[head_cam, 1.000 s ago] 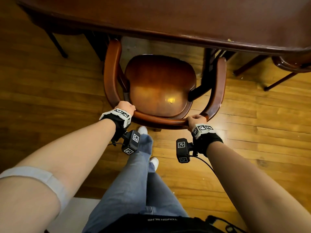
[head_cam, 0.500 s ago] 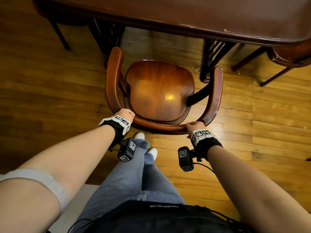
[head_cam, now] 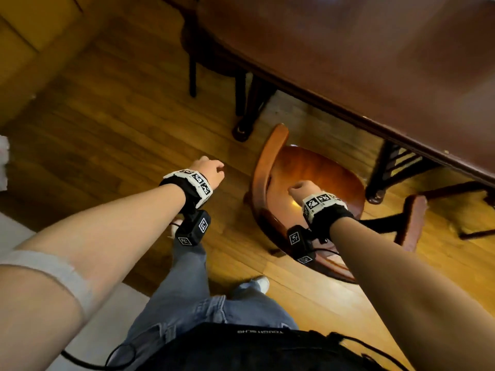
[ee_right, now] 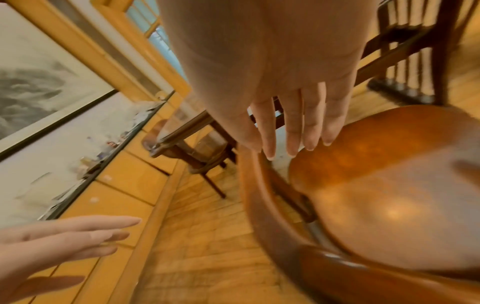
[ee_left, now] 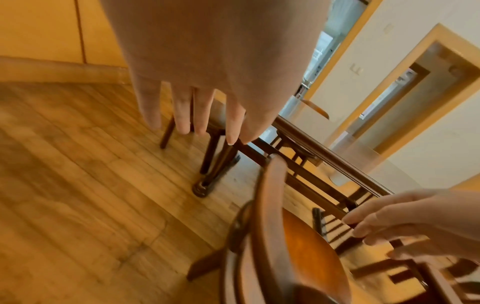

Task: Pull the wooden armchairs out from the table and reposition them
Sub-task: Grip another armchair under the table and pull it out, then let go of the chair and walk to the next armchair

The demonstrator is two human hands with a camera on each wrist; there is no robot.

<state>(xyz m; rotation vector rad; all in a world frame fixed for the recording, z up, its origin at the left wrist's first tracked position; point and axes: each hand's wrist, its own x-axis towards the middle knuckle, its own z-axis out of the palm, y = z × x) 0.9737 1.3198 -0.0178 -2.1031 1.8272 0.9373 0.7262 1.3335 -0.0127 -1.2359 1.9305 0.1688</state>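
Note:
The wooden armchair (head_cam: 321, 172) stands pulled out from the dark table (head_cam: 361, 62), with its curved back rail toward me and its glossy seat lit. My left hand (head_cam: 211, 170) hovers over the floor to the left of the chair's arm and holds nothing. My right hand (head_cam: 301, 190) hovers above the seat, also holding nothing. In the left wrist view the left hand (ee_left: 197, 127) has straight fingers, with the chair's rail (ee_left: 270, 205) below it. In the right wrist view the right hand (ee_right: 293, 127) hangs with straight fingers over the seat (ee_right: 389, 195).
A table leg (head_cam: 246, 113) stands just beyond the chair. A second chair (head_cam: 209, 49) sits at the table's far corner, and part of another (head_cam: 460, 204) at the right. My legs and a white shoe (head_cam: 257, 283) are behind the armchair. Wooden cabinets (head_cam: 32, 49) line the left.
Both hands have let go of the chair's back rail and lifted away. The view has swung left, so the chair now lies to the right.

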